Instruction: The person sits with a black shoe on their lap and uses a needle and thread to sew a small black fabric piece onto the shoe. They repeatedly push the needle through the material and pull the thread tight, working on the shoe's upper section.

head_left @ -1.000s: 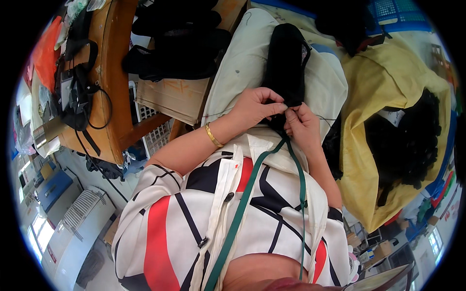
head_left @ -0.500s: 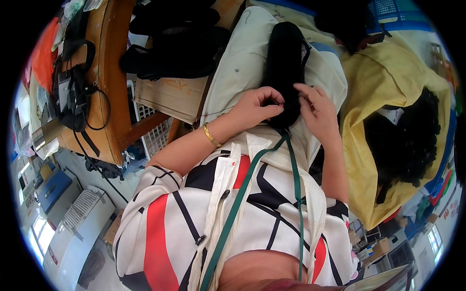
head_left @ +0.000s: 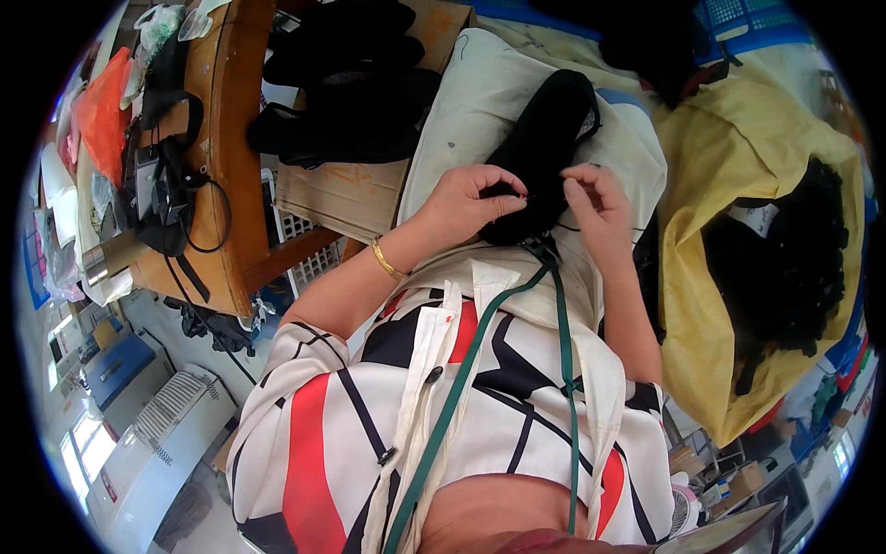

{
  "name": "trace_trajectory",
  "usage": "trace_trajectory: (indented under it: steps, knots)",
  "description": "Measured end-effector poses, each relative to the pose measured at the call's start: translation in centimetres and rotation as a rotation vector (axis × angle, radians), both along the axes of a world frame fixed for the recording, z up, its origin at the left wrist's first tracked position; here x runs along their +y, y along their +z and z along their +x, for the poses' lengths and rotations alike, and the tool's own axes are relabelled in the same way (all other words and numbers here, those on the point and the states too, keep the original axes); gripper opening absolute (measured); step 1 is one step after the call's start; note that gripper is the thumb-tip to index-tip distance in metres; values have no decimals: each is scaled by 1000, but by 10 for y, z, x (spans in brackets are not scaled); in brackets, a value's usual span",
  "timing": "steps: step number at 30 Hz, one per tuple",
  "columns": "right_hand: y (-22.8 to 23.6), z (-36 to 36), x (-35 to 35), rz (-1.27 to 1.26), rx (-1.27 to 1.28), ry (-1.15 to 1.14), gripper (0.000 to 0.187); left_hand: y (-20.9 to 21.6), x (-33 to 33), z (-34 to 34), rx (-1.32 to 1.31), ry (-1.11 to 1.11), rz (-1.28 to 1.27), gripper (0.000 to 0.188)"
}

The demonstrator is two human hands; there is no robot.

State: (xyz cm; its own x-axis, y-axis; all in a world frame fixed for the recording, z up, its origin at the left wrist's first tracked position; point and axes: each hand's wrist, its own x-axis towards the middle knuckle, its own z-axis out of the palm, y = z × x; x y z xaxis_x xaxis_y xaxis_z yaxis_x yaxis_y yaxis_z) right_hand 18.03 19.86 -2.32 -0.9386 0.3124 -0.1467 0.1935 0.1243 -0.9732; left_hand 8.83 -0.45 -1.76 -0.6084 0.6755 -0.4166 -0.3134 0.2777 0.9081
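A black cloth shoe (head_left: 551,111) lies across the white cloth (head_left: 452,125) over my lap, its far end tilted to the right. My left hand (head_left: 473,198) is at the shoe's near left side, thumb and forefinger pinched together. What they pinch is too small to name. At the near right side is my right hand (head_left: 600,205), fingers curled and the thumb close to the forefinger. Whether something thin lies between them cannot be made out. Green apron ties (head_left: 480,319) run up to the near end of the shoe.
Several black shoes (head_left: 341,115) are piled on a cardboard box (head_left: 346,194) to the left, beside a wooden table (head_left: 217,138). Black cords and a small device (head_left: 157,189) hang at that table. On the right, a yellow sack (head_left: 697,305) holds black pieces (head_left: 784,258).
The shoe's far end has swung to the right and nearer me. My right hand's fingers have curled in. My left hand remains pinched beside the shoe. The whole view has shifted slightly.
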Motion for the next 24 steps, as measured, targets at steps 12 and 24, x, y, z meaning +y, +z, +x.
trace_trajectory:
  steps: [12,24]
  knots:
    - [23,-3,-33,689,631,101,13,-2,5,10,285,-95,-14,20]
    - [154,62,113,-796,320,-236,17,3,-3,19,932,-236,2,22]
